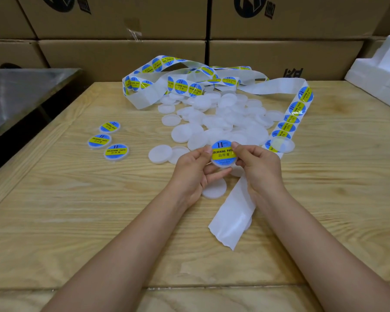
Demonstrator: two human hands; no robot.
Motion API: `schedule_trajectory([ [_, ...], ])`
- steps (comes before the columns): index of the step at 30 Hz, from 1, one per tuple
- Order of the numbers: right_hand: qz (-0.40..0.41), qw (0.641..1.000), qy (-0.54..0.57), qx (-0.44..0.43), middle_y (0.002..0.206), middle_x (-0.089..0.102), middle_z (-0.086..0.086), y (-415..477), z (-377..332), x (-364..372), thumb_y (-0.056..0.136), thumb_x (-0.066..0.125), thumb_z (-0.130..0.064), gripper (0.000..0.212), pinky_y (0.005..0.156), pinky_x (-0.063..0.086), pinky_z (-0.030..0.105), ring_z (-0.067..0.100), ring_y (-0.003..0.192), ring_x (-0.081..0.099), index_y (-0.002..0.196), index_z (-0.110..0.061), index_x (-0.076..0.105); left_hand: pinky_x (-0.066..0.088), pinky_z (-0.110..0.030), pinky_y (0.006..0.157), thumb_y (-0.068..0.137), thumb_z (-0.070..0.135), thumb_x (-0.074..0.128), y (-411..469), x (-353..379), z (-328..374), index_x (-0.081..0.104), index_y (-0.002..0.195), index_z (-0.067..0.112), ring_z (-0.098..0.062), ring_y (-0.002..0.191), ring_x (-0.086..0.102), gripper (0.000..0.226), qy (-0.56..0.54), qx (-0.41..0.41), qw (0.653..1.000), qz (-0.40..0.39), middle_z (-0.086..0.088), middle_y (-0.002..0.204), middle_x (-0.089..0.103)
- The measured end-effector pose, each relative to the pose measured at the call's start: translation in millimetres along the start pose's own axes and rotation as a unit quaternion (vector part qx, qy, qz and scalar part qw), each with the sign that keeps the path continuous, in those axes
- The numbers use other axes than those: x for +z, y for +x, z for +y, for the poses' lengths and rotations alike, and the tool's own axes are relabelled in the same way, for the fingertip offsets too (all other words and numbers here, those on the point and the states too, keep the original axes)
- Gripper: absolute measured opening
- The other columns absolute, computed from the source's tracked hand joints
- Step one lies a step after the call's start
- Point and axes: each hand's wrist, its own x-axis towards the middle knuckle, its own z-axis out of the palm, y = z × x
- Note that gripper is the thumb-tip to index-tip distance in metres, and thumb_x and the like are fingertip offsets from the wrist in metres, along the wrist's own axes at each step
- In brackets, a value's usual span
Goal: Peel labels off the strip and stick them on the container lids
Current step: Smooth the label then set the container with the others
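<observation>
Three lids [99,140] labelled; fourth [223,154]: left hand [189,174], right hand [259,167].

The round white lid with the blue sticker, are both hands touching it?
Touching. The head view shows the left hand and right hand pinching the round white labelled lid by its rim.

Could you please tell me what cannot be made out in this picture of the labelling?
Head view only:
1. Fine print on the label: too small; its last letter is behind the right hand.
2. Underside of the lid: turned away, behind the left hand.
3. Far lids of the pile: under the strip.
4. Logos on the boxes: cut off by the top edge.
</observation>
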Motion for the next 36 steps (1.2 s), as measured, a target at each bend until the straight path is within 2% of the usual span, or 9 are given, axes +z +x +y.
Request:
schedule_trajectory([
  [4, 0.011, 0.999, -0.022, -0.044, 0.053, 0.061, -0.013, -2, 1, 1, 0.079, 0.073, -0.019, 0.016, 0.054, 0.043, 0.010, -0.001, 0.051, 0.051, 0.065, -0.016, 0.067, 0.059, -0.031, 0.064, 0.099, 0.012, 0.044, 0, 1, -1, 0.059, 0.104, -0.003, -0.024, 0.081, 0.071, 0.021, 0.003, 0.008, 1.000, 0.006, -0.015, 0.091, 0.072],
  [8, 0.021, 0.991, -0.069, -0.116, 0.065, 0.066, -0.013, -4, 2, 2, 0.082, 0.071, -0.017, 0.015, 0.063, 0.046, 0.013, -0.002, 0.061, 0.058, 0.068, -0.019, 0.065, 0.058, -0.029, 0.061, 0.098, 0.011, 0.044, -1, 2, -1, 0.059, 0.098, -0.002, -0.022, 0.077, 0.072, 0.020, -0.003, 0.017, 1.000, 0.003, -0.012, 0.084, 0.073],
  [13, 0.036, 0.961, -0.166, -0.219, 0.072, 0.062, -0.013, -6, 6, 3, 0.083, 0.068, -0.015, 0.017, 0.065, 0.045, 0.015, -0.001, 0.066, 0.057, 0.074, -0.024, 0.057, 0.059, -0.032, 0.065, 0.098, 0.009, 0.044, -1, 3, -1, 0.059, 0.098, -0.003, -0.023, 0.077, 0.071, 0.020, -0.008, 0.018, 1.000, 0.001, -0.015, 0.086, 0.072],
  [15, 0.037, 0.950, -0.186, -0.247, 0.074, 0.060, -0.013, -7, 6, 4, 0.083, 0.068, -0.015, 0.018, 0.065, 0.044, 0.017, -0.001, 0.066, 0.057, 0.086, -0.028, 0.055, 0.059, -0.034, 0.067, 0.098, 0.009, 0.044, -1, 4, 0, 0.058, 0.104, -0.007, -0.025, 0.080, 0.071, 0.022, -0.009, 0.019, 1.000, -0.001, -0.018, 0.092, 0.071],
  [18, 0.022, 0.959, -0.146, -0.241, 0.078, 0.063, -0.007, -9, 4, 4, 0.083, 0.068, -0.012, 0.043, 0.064, 0.046, 0.014, 0.003, 0.066, 0.058, 0.105, -0.042, 0.046, 0.059, -0.037, 0.071, 0.098, 0.009, 0.043, -2, 3, -1, 0.052, 0.113, -0.010, -0.026, 0.083, 0.070, 0.026, -0.011, 0.017, 1.000, -0.001, -0.024, 0.104, 0.066],
  [22, 0.041, 0.968, -0.127, -0.212, 0.075, 0.064, -0.013, -7, 5, 6, 0.085, 0.067, -0.014, 0.014, 0.065, 0.046, 0.011, 0.002, 0.070, 0.061, 0.082, -0.026, 0.061, 0.060, -0.039, 0.070, 0.097, 0.005, 0.044, -2, 2, -2, 0.051, 0.110, -0.004, -0.025, 0.078, 0.071, 0.018, -0.020, 0.016, 1.000, -0.016, -0.018, 0.094, 0.069],
  [25, 0.059, 0.976, -0.093, -0.188, 0.072, 0.064, -0.013, -6, 5, 8, 0.083, 0.071, -0.019, 0.015, 0.062, 0.044, 0.008, -0.005, 0.065, 0.059, 0.074, -0.025, 0.059, 0.059, -0.039, 0.071, 0.096, 0.005, 0.045, -1, 1, -3, 0.053, 0.097, -0.001, -0.024, 0.073, 0.071, 0.010, -0.004, 0.021, 1.000, -0.022, -0.014, 0.084, 0.071],
  [29, 0.059, 0.981, -0.091, -0.159, 0.075, 0.061, -0.011, -5, 7, 11, 0.077, 0.076, -0.028, 0.021, 0.059, 0.043, 0.007, -0.007, 0.063, 0.056, 0.077, -0.026, 0.054, 0.059, -0.038, 0.072, 0.093, 0.008, 0.049, 0, 1, -5, 0.056, 0.089, 0.004, -0.023, 0.074, 0.071, 0.009, 0.007, 0.028, 0.999, -0.025, -0.012, 0.082, 0.072],
  [36, -0.021, 0.981, -0.119, -0.153, 0.096, 0.060, -0.008, -10, 12, 15, 0.072, 0.079, -0.031, 0.039, 0.072, 0.048, 0.016, 0.000, 0.082, 0.059, 0.093, -0.032, 0.046, 0.059, -0.034, 0.067, 0.074, 0.017, 0.060, -2, -2, -1, 0.056, 0.088, 0.005, -0.027, 0.080, 0.071, 0.019, -0.066, 0.022, 0.997, -0.030, -0.013, 0.088, 0.072],
])
